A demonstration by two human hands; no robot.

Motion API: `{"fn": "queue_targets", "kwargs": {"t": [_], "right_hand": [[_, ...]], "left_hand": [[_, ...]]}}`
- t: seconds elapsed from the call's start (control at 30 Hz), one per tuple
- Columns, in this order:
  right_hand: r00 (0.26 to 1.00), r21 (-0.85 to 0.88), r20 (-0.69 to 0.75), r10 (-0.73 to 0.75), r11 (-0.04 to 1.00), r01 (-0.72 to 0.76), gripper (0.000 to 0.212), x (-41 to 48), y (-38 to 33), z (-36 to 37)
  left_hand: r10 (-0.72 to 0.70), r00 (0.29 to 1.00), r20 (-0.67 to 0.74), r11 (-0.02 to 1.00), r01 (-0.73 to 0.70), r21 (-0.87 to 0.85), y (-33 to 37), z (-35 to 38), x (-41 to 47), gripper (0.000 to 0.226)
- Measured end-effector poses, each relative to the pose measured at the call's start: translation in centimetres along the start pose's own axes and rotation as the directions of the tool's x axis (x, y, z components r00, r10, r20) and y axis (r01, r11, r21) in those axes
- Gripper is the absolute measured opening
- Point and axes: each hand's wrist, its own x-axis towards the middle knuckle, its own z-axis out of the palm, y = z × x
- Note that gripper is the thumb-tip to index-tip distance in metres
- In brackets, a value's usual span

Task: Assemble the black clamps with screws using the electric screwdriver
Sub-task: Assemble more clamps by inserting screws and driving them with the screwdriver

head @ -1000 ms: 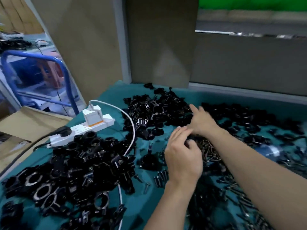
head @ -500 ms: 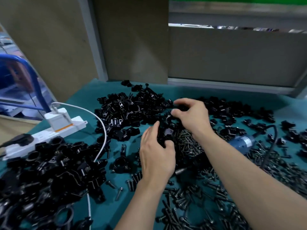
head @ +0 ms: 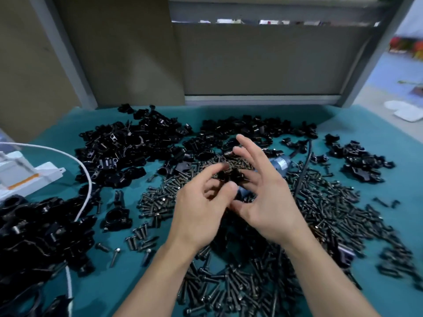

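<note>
Crowding the teal surface [head: 107,291] almost edge to edge: heaps of black clamps [head: 123,152] toward the far-left corner, along the far edge, by the right edge and at the near-left corner, plus a wide spill of dark screws [head: 332,213] spreading from the middle to the near edge. Sitting at the left edge, a white power strip [head: 25,175], with a white cable [head: 88,179] looping from there toward the near edge beside the near-left heap. Lying among the screws near the middle, the electric screwdriver [head: 280,164], long axis slanting from far right to near left, blue-grey body showing past the fingers of the right hand [head: 267,197], working end hidden beneath the hands, black cable [head: 305,165] leaving the far end and curving back toward the near edge. Poised above the middle of the screws, both hands: left hand [head: 201,209] with fingers curled, thumb and forefinger pinching a small clamp piece [head: 225,175]; right hand released, fingers spread and straight, just beside that piece. Too blurred to tell which way the piece points.
</note>
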Motion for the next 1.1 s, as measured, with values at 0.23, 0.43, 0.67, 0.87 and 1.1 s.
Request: {"fn": "queue_targets", "kwargs": {"t": [0.23,0.43,0.67,0.87,1.1], "right_hand": [[0.968,0.031,-0.231,0.094,0.995,-0.09,0.058,-0.4,0.5,1.3],[0.964,0.236,-0.219,0.149,0.967,-0.096,0.032,-0.2,0.4,1.7],[0.953,0.549,-0.124,0.277,0.819,-0.166,0.031,-0.1,1.1,0.3],[0.95,0.209,-0.14,0.28,0.946,-0.248,0.023,-0.4,0.7,0.6],[0.945,-0.51,-0.198,0.261,0.796,-0.327,0.039,9.0,1.6,-1.7]], "left_hand": [[0.046,0.985,-0.164,0.994,-0.062,-0.094,-0.2,0.4,0.9,0.034],[0.026,0.981,-0.193,0.984,-0.059,-0.167,0.0,0.8,0.9,0.03],[0.025,0.999,0.024,0.999,-0.024,-0.045,0.2,-0.2,0.5,0.036],[0.081,0.997,0.001,0.99,-0.08,0.117,-0.4,-0.3,0.3,0.021],[-0.044,0.971,-0.235,0.989,0.075,0.124,-1.6,-1.8,0.8,0.031]]}}
